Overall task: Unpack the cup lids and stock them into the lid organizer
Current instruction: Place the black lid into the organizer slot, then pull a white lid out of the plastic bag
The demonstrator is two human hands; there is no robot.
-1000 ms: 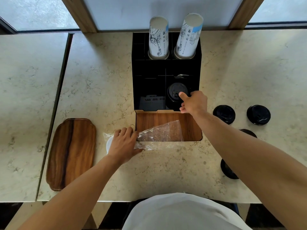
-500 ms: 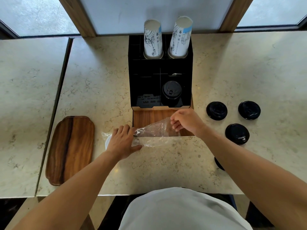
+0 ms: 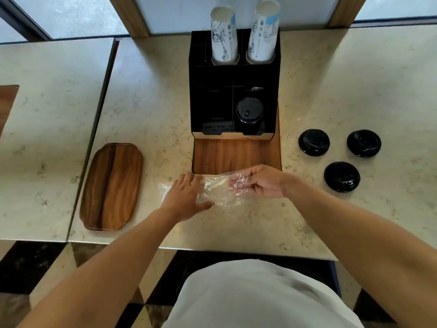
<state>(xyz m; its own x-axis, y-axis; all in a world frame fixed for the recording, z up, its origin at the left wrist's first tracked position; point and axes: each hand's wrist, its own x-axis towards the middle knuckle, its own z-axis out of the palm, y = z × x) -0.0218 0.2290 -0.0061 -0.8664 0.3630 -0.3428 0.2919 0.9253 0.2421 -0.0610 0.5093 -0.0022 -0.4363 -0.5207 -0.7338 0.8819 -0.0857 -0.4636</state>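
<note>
Clear plastic bag (image 3: 221, 189) lies crumpled on the marble counter (image 3: 236, 223), just below the organizer (image 3: 234, 91) (a lid stack (image 3: 249, 109) sits in its front right slot). Left hand (image 3: 185, 200) presses it flat, fingers spread; right hand (image 3: 261, 181) reaches inside. Three loose lids (image 3: 342, 176) wait right.

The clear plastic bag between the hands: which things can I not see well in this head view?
- Contents of the plastic bag: hidden by glare, crumpled film and the left hand.
- Fingers of the right hand: veiled by film, grip unclear.
- Print on the paper cups: too small.
- Rear slots of the lid organizer: too dark.
- Brown wooden thing: cut off by the left edge.
</note>
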